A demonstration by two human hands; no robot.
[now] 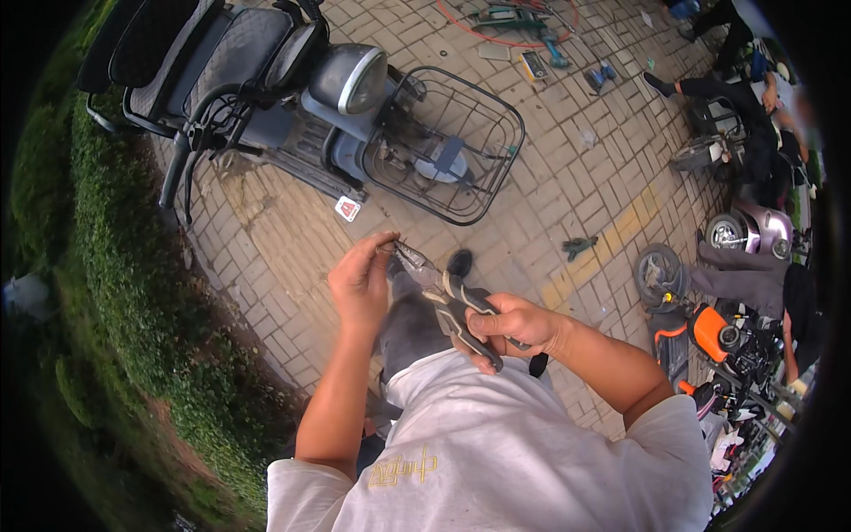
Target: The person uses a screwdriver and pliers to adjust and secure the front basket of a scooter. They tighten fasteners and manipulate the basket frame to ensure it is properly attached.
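Observation:
In front of my chest, my right hand [521, 324] is wrapped round the dark and beige handles of a pair of pliers [436, 284]. The handles stand spread, and the long grey jaws slant up and left to the fingertips of my left hand [359, 279]. Those fingers are closed in a pinch at the jaw tips. Something thin and dark shows there, too small for me to name. Whether the jaws grip it, I cannot tell.
Ahead on the brick paving stands a grey electric tricycle [355, 133] with a wire basket [483, 199]. A hedge [133, 293] runs along the left. Gloves [579, 247] and a drill [554, 51] lie on the ground. Several people and scooters, one orange [711, 333], are at the right.

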